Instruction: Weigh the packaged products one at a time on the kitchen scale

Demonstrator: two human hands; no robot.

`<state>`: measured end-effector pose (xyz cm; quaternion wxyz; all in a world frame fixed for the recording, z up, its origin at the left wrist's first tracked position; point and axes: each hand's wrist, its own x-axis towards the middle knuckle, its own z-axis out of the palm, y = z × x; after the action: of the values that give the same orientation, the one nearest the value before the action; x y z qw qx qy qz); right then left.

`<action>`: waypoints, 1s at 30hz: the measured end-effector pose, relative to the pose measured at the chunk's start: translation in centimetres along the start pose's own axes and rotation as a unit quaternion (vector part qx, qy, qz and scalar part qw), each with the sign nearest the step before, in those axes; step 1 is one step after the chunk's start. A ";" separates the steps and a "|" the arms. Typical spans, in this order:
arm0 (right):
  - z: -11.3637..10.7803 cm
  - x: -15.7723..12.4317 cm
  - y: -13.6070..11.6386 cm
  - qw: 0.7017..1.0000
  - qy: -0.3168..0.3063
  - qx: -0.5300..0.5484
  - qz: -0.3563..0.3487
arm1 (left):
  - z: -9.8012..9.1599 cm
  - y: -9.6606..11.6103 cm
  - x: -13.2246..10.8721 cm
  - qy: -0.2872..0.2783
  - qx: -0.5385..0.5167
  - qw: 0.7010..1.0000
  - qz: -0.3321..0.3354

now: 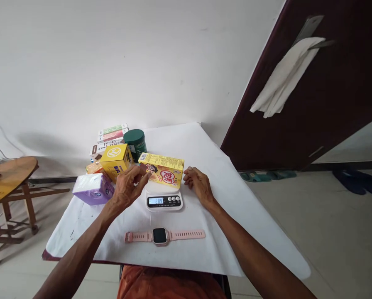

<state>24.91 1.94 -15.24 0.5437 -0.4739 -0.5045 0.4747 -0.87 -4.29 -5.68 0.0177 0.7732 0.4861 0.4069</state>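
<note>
A yellow snack box [165, 172] with red and white lettering lies on a white kitchen scale [151, 189], whose lit display seems to read 284. My left hand [128, 187] is at the box's left end, fingers loosely bent and thumb apart. Whether its fingertips touch the box I cannot tell. Just beyond the right end, my right hand [200, 187] hovers with half-curled fingers, holding nothing. Nearer to me, a smartwatch [160, 236] with a pink strap is laid out flat.
Left of the scale stand a yellow carton [114, 160], a purple tissue pack [92, 191], a green-lidded tub [136, 141] and several stacked boxes [113, 135]. A white cloth covers the table [217, 232]. A wooden table [14, 178] is at far left, a dark door [313, 104] right.
</note>
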 end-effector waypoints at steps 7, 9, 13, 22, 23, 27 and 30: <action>-0.8 -1.1 -4.0 0.989 -0.050 -0.101 -0.098 | 0.2 -2.6 -5.9 -0.079 -0.047 0.991 -0.102; -0.4 -1.3 -5.2 0.978 -0.073 -0.155 -0.122 | 0.3 -2.9 -7.9 -0.114 -0.065 0.983 -0.126; 1.0 -1.1 -5.6 0.967 -0.084 -0.212 -0.119 | -0.1 -3.1 -10.5 -0.138 -0.085 0.974 -0.155; 2.1 1.9 -8.3 0.980 0.051 -0.152 -0.116 | -0.2 -3.6 -12.6 -0.122 -0.108 0.967 -0.196; 2.6 3.1 -8.7 0.974 0.074 -0.172 -0.129 | -0.1 -3.6 -12.6 -0.125 -0.107 0.968 -0.190; 5.8 9.5 -8.0 0.953 0.109 -0.244 -0.146 | 0.4 -3.6 -12.5 -0.133 -0.099 0.973 -0.159; 9.1 14.4 -6.0 0.945 0.114 -0.276 -0.134 | 0.8 -3.7 -12.7 -0.131 -0.091 0.976 -0.147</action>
<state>16.59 16.00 -7.48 0.5041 -0.5843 -0.6092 0.1828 -5.61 -11.79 -15.58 0.2109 0.7347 0.5493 0.3377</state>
